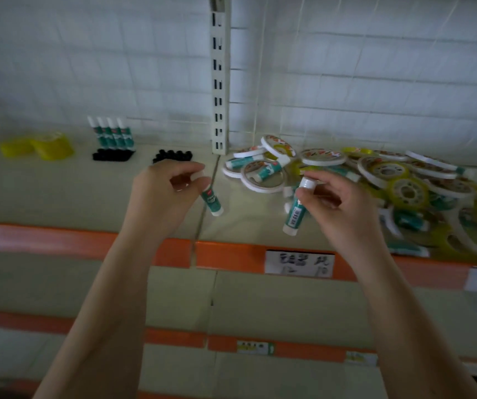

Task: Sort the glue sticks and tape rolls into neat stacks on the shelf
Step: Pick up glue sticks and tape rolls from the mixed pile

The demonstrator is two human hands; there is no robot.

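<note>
Your right hand (335,197) pinches a small green-and-white plastic glue stick (296,213) by its white cap, and your left hand (162,191) pinches a second green-and-white glue stick (212,201) the same way; both sticks hang above the front of the cream metal shelf (58,197). Expect each stick to be light, rigid and smooth, so grip the labelled barrel rather than the cap, which may pull off. Stand them beside the upright row of matching glue sticks (112,133) at the back left, well apart from the loose heap of white and yellow tape rolls (375,174) on the right.
</note>
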